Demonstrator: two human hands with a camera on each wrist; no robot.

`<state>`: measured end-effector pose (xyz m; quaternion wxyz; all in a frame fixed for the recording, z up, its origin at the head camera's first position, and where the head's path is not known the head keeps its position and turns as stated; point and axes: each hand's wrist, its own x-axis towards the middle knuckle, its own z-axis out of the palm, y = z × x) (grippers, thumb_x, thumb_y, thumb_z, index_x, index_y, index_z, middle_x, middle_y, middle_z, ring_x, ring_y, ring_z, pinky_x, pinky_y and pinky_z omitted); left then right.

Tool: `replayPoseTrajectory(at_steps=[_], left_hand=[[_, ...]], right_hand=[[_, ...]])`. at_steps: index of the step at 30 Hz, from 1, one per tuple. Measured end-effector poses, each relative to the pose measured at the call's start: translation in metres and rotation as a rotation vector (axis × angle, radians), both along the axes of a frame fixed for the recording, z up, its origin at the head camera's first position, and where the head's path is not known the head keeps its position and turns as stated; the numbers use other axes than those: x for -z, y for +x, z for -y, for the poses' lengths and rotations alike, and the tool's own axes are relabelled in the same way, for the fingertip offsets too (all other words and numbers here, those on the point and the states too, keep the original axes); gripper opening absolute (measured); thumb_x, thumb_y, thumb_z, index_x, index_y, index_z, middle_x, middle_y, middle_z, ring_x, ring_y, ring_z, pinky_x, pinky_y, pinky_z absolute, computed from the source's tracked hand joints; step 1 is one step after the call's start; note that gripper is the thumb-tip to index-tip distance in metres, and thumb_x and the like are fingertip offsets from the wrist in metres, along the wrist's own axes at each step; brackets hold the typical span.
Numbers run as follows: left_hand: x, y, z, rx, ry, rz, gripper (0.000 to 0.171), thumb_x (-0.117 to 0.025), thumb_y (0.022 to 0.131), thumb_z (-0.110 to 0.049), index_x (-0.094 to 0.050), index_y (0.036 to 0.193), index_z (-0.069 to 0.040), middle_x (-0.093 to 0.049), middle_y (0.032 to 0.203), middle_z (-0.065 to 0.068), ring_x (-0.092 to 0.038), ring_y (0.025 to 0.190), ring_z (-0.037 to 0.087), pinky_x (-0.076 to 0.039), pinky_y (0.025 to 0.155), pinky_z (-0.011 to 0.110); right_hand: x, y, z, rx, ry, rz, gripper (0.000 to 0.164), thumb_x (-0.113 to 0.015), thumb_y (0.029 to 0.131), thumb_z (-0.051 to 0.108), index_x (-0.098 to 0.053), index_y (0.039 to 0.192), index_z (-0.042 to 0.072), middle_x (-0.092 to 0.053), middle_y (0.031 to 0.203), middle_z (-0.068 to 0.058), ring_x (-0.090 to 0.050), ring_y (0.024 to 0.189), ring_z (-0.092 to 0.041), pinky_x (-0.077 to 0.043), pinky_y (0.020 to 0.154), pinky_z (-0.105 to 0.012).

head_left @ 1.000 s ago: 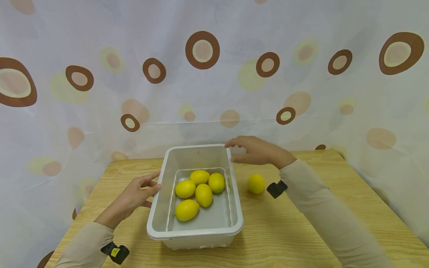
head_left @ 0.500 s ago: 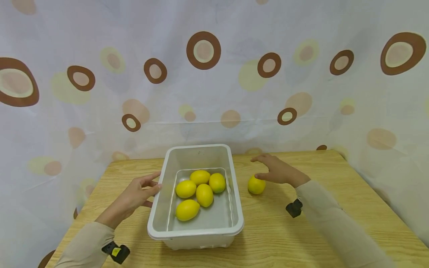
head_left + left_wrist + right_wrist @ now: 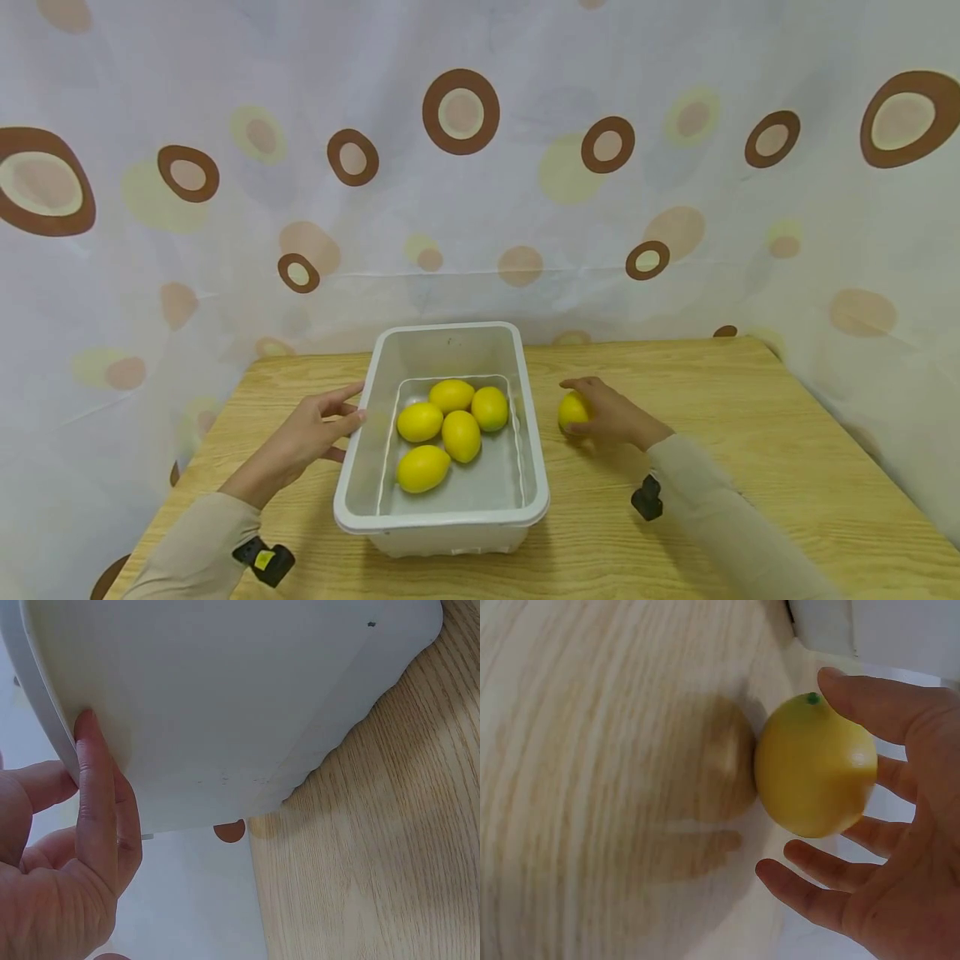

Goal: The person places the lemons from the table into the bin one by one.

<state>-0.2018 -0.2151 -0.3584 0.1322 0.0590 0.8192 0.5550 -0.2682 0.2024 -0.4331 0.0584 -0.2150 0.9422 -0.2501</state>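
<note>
A light grey plastic bin (image 3: 480,492) stands on the wooden table with several yellow lemons (image 3: 461,436) on its floor. At its left side, my left hand (image 3: 311,433) pinches the rim; in the left wrist view the thumb and fingers lie on opposite sides of the rim (image 3: 45,690). Right of the bin, a single lemon (image 3: 810,765) with a green tip sits on the table. My right hand (image 3: 611,414) surrounds this lemon with spread fingers. In the right wrist view the thumb overlaps its top edge, two fingers are partly hidden behind it, and the lower two stand apart from it.
The wooden table (image 3: 712,400) reaches back to a patterned curtain (image 3: 540,225). The bin's right wall rises between the single lemon and those inside. A black wrist camera (image 3: 647,497) is strapped at the right sleeve, and another camera (image 3: 264,561) at the left.
My right hand has left the bin's right rim, moved right and come down around the single lemon. My left hand stays at the left rim, and the bin has not moved.
</note>
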Motion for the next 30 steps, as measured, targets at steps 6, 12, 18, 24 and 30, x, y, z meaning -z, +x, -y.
replayPoseTrajectory(at_steps=[6,12,18,24,30], left_hand=[[0.0,0.0,0.0,0.002,-0.001,0.002,0.06,-0.057,0.087,-0.024,-0.03,0.139,-0.013,-0.05,0.107,0.017,-0.058,0.085,0.021,-0.054,0.064,0.039],[0.001,-0.001,0.0,0.0,-0.003,-0.001,0.059,-0.057,0.087,-0.024,-0.03,0.139,-0.013,-0.05,0.106,0.017,-0.058,0.084,0.021,-0.054,0.063,0.039],[0.002,-0.001,0.001,0.003,0.007,0.003,0.059,-0.057,0.087,-0.024,-0.03,0.139,-0.013,-0.05,0.107,0.018,-0.058,0.084,0.021,-0.054,0.063,0.04],[0.002,-0.001,0.0,0.001,0.004,0.003,0.059,-0.057,0.087,-0.024,-0.031,0.139,-0.013,-0.05,0.106,0.017,-0.058,0.084,0.021,-0.054,0.064,0.039],[0.0,0.0,0.0,0.004,0.001,0.0,0.06,-0.057,0.087,-0.024,-0.03,0.139,-0.012,-0.05,0.106,0.018,-0.058,0.084,0.021,-0.054,0.063,0.039]], right_hand=[[0.006,0.001,0.002,0.001,0.008,-0.037,0.063,-0.07,0.076,0.022,-0.042,0.129,0.004,-0.041,0.122,-0.023,-0.05,0.099,-0.029,-0.045,0.082,-0.044],[0.008,0.0,0.003,-0.002,0.016,-0.049,0.062,-0.07,0.076,0.021,-0.042,0.128,0.004,-0.041,0.122,-0.023,-0.05,0.097,-0.029,-0.046,0.079,-0.042],[0.007,0.001,0.004,0.001,0.014,-0.056,0.061,-0.07,0.076,0.021,-0.043,0.127,0.003,-0.042,0.121,-0.023,-0.05,0.097,-0.029,-0.047,0.077,-0.042],[0.004,0.004,0.0,0.009,0.012,-0.071,0.061,-0.071,0.075,0.023,-0.044,0.126,0.002,-0.042,0.122,-0.024,-0.048,0.099,-0.034,-0.046,0.077,-0.044],[-0.004,0.005,-0.008,0.016,0.028,-0.088,0.061,-0.07,0.074,0.024,-0.046,0.125,0.001,-0.045,0.12,-0.022,-0.049,0.098,-0.031,-0.046,0.078,-0.043]])
